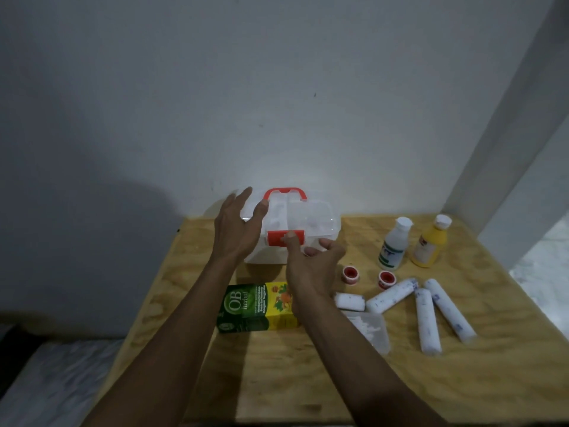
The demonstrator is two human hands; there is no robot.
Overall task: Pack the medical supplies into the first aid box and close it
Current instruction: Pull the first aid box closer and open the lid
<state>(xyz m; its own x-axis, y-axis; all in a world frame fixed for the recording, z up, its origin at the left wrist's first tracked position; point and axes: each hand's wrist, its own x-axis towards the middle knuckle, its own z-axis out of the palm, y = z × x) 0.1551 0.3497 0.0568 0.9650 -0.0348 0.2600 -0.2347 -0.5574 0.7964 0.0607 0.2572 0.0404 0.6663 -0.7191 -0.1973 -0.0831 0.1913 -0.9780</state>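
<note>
Box (292,229) at the back of the table (462,380), against the wall, lid down, red handle (285,193) up. Left hand (237,229) flat and released against the box's left end, fingers straight, thumb on the lid. Right hand (311,260) at the red latch (278,238), thumb pressed on it, other fingers loosely curled just below, grasping nothing. Likely step: freeing the latch, with nothing packed yet. Risk from here: light, clear plastic, so a hard thumb push could slide or tip the box toward the wall unless braced from the left; a latch popping suddenly could jolt it. Around it, all still outside: a green-and-yellow carton (257,308) just under the right forearm, easily nudged off the near side by a dropped wrist; 2 small red tape rolls (351,274) near the box's right front corner; 2 bottles (394,245), white and yellow, upright further right and prone to toppling if brushed; 3 long white rolls (426,320) lying loose, apt to roll; a short white roll (349,301) and a clear flat pack (369,329) beside the right arm. Lid swing path toward the wall looks tight.
</note>
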